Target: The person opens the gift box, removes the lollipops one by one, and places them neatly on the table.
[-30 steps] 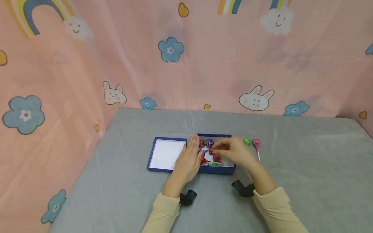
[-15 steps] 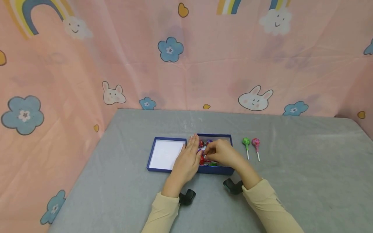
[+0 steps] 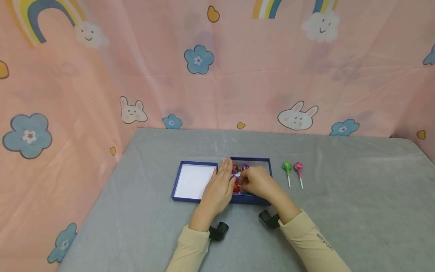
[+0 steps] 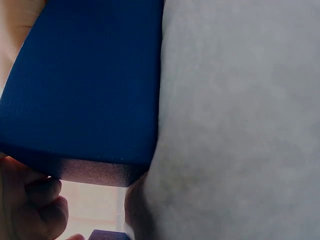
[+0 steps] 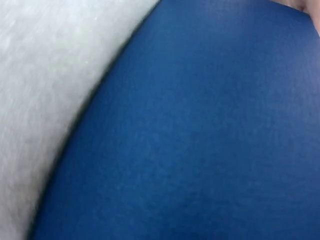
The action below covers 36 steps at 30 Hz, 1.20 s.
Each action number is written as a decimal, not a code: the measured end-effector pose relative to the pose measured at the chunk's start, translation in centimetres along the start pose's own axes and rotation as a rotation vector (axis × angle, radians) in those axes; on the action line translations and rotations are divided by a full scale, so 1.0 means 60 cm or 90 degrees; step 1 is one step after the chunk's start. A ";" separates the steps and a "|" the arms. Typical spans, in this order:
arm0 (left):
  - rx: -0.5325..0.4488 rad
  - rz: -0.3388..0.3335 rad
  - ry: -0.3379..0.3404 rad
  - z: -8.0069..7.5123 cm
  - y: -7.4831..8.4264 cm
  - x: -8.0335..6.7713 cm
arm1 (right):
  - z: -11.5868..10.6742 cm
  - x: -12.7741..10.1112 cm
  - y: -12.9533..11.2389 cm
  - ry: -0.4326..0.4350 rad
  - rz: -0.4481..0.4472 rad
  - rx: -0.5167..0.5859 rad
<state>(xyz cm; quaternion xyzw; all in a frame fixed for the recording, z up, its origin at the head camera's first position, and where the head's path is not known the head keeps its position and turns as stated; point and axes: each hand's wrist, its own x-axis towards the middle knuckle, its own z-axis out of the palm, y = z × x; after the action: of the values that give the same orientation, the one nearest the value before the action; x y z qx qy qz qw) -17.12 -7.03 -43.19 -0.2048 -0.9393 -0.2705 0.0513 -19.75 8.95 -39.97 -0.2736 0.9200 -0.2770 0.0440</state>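
In the head view my left hand lies with fingers straight along the left wall of a blue box, its thumb over the inside edge. My right hand reaches down into that box, fingers bent and pinching a lollipop mostly covered by the fingers. Around the fingertips lie a dark red lollipop, a purple lollipop and a bright red lollipop. The left wrist view shows the blue front wall and bent fingers beyond its corner. Blue wall fills most of the right wrist view.
A blue-rimmed lid with a white inside lies left of the box. Right of the box, a green lollipop and a pink lollipop lie side by side on the grey table. A patterned pink cloth hangs behind.
My right hand has moved left and lower into the box with the lollipop, uncovering the green lollipop outside. My left hand has stayed at the left wall.
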 end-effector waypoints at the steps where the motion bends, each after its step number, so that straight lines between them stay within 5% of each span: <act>1: 0.000 0.000 0.001 0.000 0.000 0.000 | 0.000 0.000 -0.001 0.001 -0.001 -0.010; 18: 0.010 -0.007 -0.005 0.000 0.005 -0.002 | -0.005 -0.014 0.006 0.067 0.001 0.010; 36: 0.006 -0.006 0.002 -0.001 0.006 -0.001 | -0.041 -0.065 0.020 0.169 0.114 0.244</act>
<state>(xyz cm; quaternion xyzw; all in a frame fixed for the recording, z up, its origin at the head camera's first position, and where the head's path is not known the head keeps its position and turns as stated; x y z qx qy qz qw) -16.93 -6.81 -42.98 -0.1994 -0.9416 -0.2664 0.0523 -17.60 13.08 -38.82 -0.1389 0.8692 -0.4746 -0.0016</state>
